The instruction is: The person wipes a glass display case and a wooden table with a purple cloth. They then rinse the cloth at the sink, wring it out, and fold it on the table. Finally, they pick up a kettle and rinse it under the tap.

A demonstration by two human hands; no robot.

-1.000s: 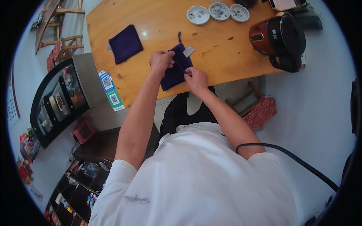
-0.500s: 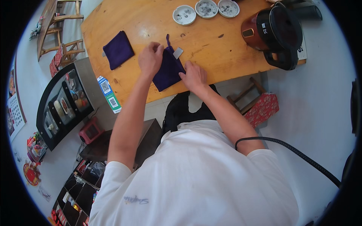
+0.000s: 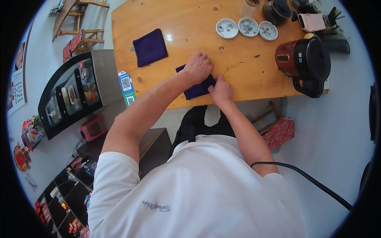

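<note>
A folded dark purple cloth point(image 3: 195, 92) lies near the front edge of the wooden table, partly hidden under my hands. My left hand point(image 3: 199, 68) reaches across its far side with the fingers bent down and closed on the cloth. At the cloth's right edge, my right hand point(image 3: 222, 90) grips the corner between thumb and curled fingers. A second purple cloth point(image 3: 151, 47), folded into a neat square, lies farther to the left, with a small pale tag sticking out at its left side.
Three white ashtrays point(image 3: 248, 27) stand in a row toward the back. At the right are a red-and-black kettle point(image 3: 303, 59), a dark pot point(image 3: 278, 12) and a pink box point(image 3: 311, 22). A code card point(image 3: 126, 83) sits at the table's left edge. A stool with a red flowered cover point(image 3: 279, 133) stands below.
My left hand has moved from the cloth's left side across to its far right, folding it smaller. The cloth's loop and white tag are now out of sight. The view has shifted left.
</note>
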